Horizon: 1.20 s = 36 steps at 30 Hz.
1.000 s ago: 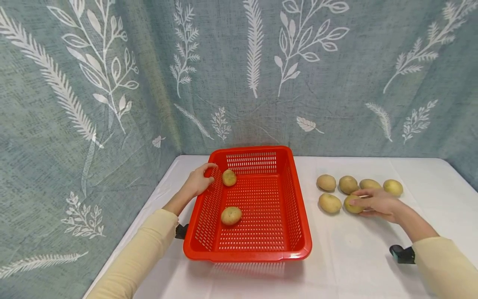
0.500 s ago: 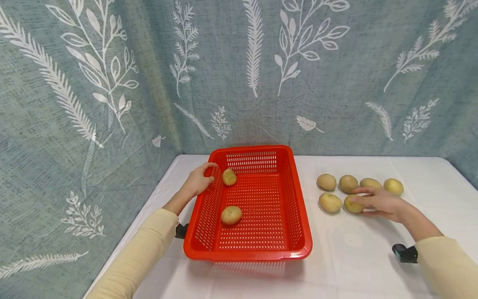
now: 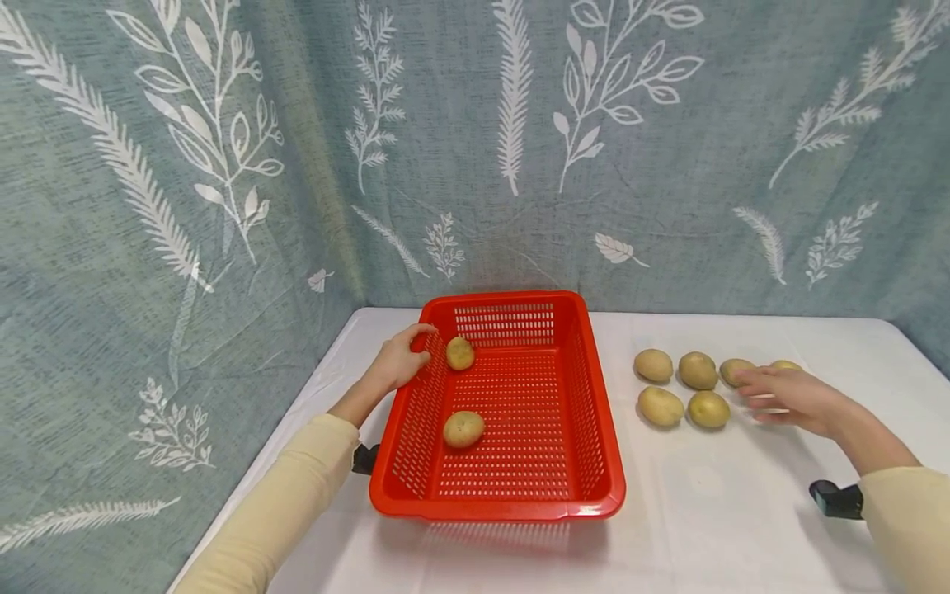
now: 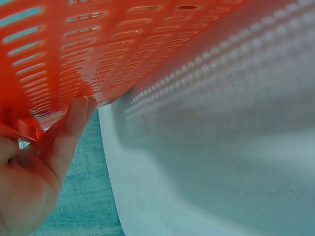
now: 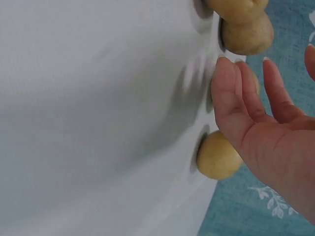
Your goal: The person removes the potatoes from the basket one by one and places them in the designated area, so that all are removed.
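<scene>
A red perforated plastic basket (image 3: 499, 510) stands on the white table, with two potatoes, a far potato (image 3: 460, 353) and a nearer potato (image 3: 463, 430), lying inside. My left hand (image 3: 399, 360) grips its left rim; the left wrist view shows fingers (image 4: 74, 125) against the outer wall. Right of the basket lie several potatoes in two rows. My right hand (image 3: 797, 398) hovers at the right end of the rows, fingers spread and holding nothing. It partly covers a back-row potato (image 3: 737, 371) and the rightmost potato (image 3: 785, 365). Just left of it sits a front-row potato (image 3: 708, 409).
Also in the rows are a front-left potato (image 3: 660, 407), a back-left potato (image 3: 654, 365) and a brownish potato (image 3: 698, 371). A grey-green curtain (image 3: 475, 165) with white leaf prints hangs behind and left of the table (image 3: 698, 528).
My right hand has come off the front-row potato and moved right, leaving that potato in place on the table. The left hand keeps its grip on the basket. The view has shifted slightly.
</scene>
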Motion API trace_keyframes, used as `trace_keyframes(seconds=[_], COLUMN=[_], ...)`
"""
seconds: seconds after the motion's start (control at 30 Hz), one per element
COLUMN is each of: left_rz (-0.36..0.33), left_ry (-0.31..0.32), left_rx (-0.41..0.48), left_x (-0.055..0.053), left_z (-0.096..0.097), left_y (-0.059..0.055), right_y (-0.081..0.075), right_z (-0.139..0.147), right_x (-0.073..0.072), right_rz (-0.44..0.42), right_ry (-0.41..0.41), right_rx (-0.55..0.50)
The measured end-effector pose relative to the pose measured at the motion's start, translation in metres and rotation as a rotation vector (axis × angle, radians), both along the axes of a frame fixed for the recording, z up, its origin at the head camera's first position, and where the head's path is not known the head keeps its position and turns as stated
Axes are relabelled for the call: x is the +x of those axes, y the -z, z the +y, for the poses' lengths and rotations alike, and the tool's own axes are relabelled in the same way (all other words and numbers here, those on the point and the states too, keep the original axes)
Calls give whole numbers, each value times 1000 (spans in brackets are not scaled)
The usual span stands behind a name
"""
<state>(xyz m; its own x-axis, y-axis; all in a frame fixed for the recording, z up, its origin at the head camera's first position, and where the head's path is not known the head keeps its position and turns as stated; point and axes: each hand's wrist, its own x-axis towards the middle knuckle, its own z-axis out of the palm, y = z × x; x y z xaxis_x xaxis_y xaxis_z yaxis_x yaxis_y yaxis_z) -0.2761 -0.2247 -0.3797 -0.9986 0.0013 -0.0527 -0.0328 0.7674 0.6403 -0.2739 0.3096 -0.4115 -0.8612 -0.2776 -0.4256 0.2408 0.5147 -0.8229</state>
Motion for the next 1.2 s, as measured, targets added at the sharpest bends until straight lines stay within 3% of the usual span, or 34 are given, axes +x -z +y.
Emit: trace_keyframes(seconds=[0.4,0.63,0.73,1.0,1.2], left_rz=[9,6,8,5,-5], left_ry=[6,-6,-7,-6,-13], left_rx=[8,7,5,7,0], left_x=[1,2,1,0,0], left_z=[0,0,-1,-1,0], left_y=[3,1,1,2,0], right_y=[-24,-37,-41,-55,-68], right_z=[6,-3,-10,-36,-66], right_x=[-17,-25,-29,-42,-50], right_rz=[-37,-134,-130,-112,-53], right_ry=[17,63,34,16,-47], right_rx=[-112,-329,-374,-329,-284])
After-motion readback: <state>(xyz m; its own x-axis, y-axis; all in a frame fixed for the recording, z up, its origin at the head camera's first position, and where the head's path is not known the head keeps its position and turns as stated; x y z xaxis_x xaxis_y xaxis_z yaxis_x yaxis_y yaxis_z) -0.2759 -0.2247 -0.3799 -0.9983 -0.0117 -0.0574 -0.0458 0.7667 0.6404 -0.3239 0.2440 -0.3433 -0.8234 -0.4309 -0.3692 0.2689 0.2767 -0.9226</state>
